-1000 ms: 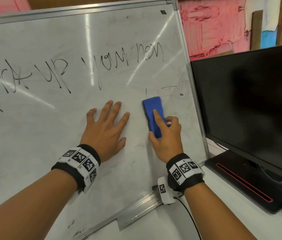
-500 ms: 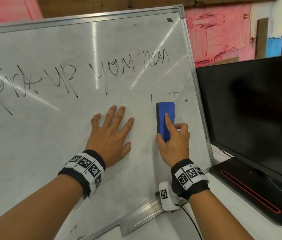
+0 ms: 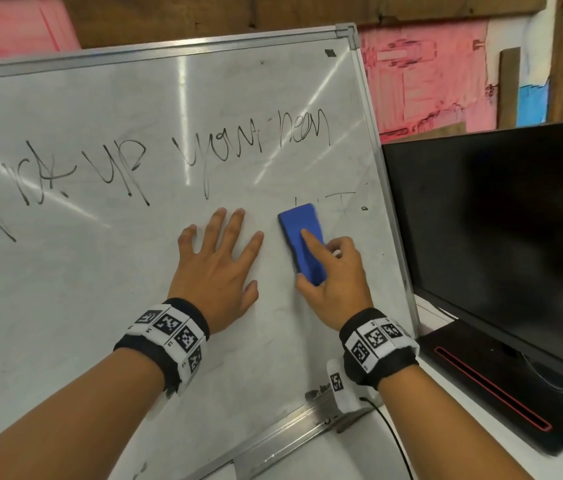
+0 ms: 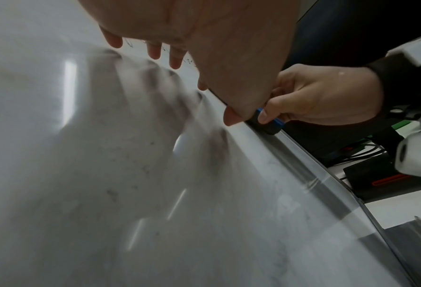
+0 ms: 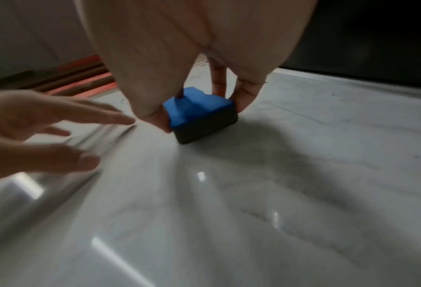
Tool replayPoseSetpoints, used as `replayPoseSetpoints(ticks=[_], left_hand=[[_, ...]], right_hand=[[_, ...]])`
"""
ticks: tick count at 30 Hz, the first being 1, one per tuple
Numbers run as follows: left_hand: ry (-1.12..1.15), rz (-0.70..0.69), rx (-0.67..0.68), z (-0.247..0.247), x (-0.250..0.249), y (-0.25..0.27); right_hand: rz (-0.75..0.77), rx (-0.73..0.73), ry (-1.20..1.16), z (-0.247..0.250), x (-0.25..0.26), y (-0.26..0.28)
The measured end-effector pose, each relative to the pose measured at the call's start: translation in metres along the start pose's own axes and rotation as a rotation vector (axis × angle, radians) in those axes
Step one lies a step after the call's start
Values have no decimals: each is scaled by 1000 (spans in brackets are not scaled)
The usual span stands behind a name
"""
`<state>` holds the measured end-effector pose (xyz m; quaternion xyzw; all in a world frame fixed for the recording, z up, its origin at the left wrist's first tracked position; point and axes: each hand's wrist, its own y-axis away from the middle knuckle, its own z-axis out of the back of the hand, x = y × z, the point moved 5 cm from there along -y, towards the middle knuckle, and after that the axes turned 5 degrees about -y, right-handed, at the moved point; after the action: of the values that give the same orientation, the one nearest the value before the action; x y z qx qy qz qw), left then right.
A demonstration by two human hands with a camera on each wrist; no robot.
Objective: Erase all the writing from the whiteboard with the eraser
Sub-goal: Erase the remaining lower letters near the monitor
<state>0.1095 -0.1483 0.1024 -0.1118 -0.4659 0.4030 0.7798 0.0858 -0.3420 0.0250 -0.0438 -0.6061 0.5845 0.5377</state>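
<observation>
The whiteboard (image 3: 65, 306) leans back in front of me, with black writing (image 3: 148, 161) across its upper part and faint marks (image 3: 342, 202) near the right edge. My right hand (image 3: 335, 275) grips the blue eraser (image 3: 302, 244) by its sides, forefinger laid along its top, and holds its dark felt face (image 5: 204, 126) flat on the board just below those faint marks. My left hand (image 3: 219, 268) lies flat on the board with its fingers spread, a little to the left of the eraser.
A black monitor (image 3: 498, 230) stands right of the board, its base (image 3: 501, 382) on the white table. The board's metal frame (image 3: 387, 188) runs between them. A thin cable (image 3: 397, 441) hangs from my right wrist.
The eraser has tilted and slid slightly left under my right hand, still below the faint marks. The left hand stays flat on the board. My view has shifted down a bit.
</observation>
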Motion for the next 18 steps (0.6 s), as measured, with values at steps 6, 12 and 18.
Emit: replayPoseSetpoints(ticks=[6, 12, 18], left_hand=[[-1, 0, -12, 1, 5, -3], [9, 0, -6, 3, 5, -5], [28, -2, -13, 2, 4, -3]], right_hand=[[12, 12, 4, 0, 4, -6], [-87, -100, -2, 10, -4, -22], [113, 45, 90, 2, 15, -21]])
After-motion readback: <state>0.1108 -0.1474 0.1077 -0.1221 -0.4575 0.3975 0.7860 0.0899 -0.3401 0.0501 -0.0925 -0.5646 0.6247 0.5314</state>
